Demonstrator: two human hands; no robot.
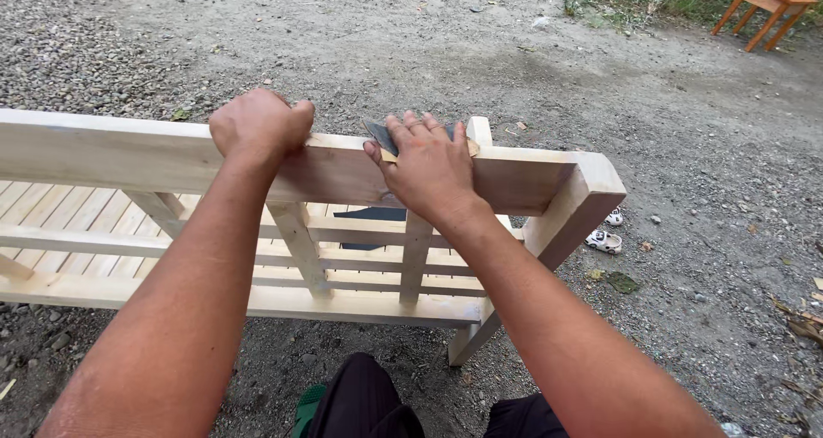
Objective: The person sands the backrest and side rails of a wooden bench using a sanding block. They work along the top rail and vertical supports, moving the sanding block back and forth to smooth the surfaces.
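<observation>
Outdoor carpentry yard: gravel ground (480, 52), unfinished bench (129, 159).

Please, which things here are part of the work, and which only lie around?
In use: wooden bench, sandpaper, left hand gripping the rail, right hand pressing the sandpaper.
Lying about: small sandals, orange chair, leaves.
</observation>
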